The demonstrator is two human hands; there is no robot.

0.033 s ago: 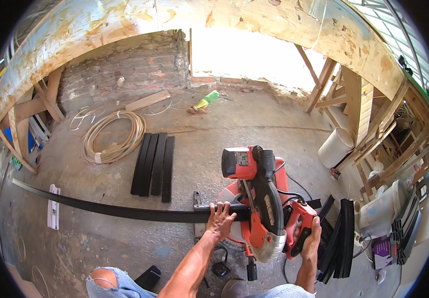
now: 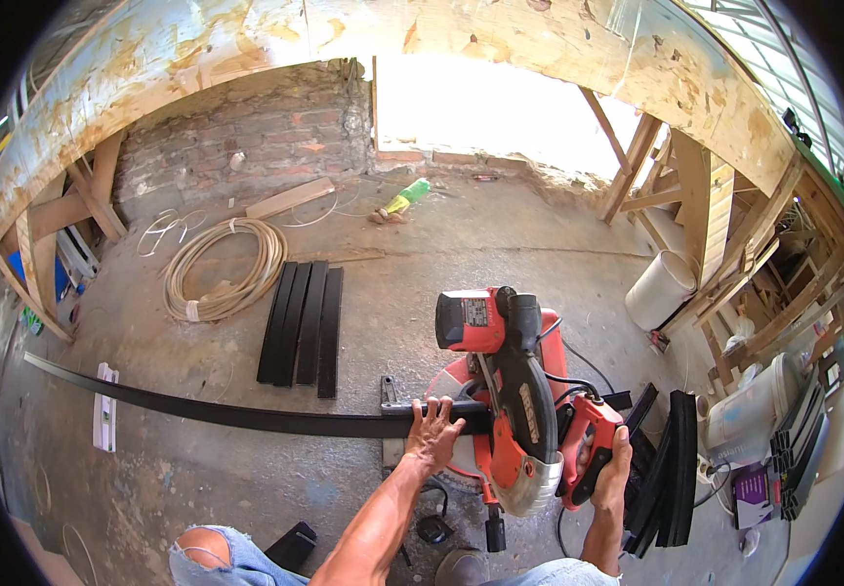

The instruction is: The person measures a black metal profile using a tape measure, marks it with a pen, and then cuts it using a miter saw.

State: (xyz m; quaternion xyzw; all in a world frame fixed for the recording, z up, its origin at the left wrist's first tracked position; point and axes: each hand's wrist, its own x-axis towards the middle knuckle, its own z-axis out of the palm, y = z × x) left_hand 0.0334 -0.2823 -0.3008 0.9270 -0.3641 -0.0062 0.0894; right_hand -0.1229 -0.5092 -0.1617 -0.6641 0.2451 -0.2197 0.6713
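A red and black chop saw [image 2: 510, 391] sits on the concrete floor in front of me. A long black metal bar [image 2: 217, 412] lies across its base and stretches far to the left. My left hand [image 2: 433, 433] presses flat on the bar just left of the blade guard. My right hand [image 2: 609, 467] grips the saw's red handle [image 2: 586, 441] on the right. The saw head looks lowered over the bar.
Several cut black bars [image 2: 303, 322] lie side by side on the floor beyond the saw, and more lean at the right [image 2: 671, 469]. A coil of pale hose [image 2: 219, 269] lies at the left. A white bucket [image 2: 658, 289], wooden framing and a brick wall [image 2: 246, 137] surround the spot.
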